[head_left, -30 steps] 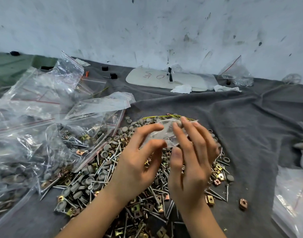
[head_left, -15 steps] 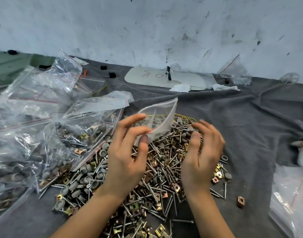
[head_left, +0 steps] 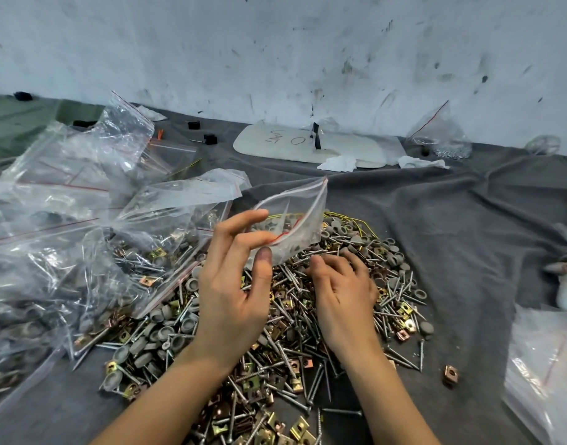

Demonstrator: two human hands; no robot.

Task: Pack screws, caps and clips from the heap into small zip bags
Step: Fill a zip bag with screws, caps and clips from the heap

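A heap of screws, grey caps and brass clips (head_left: 285, 364) lies on a grey cloth (head_left: 452, 236) in front of me. My left hand (head_left: 230, 303) pinches a small clear zip bag (head_left: 298, 220) with a red seal line between thumb and fingers. It holds the bag up over the heap's far side, mouth gaping. The bag looks empty; grey caps show through it. My right hand (head_left: 343, 293) is down on the heap just right of the bag. Its fingers are curled among the screws, and whether they hold any is hidden.
Several large clear bags (head_left: 67, 252) holding screws, caps and clips crowd the left side. A white board (head_left: 292, 146) and another bag (head_left: 439, 136) lie by the back wall. More plastic bags (head_left: 545, 370) sit at the right front. One loose clip (head_left: 451, 374) lies apart.
Both hands worked the small bag open a second ago. My right hand has let go and dropped onto the heap, while my left hand raised the bag.
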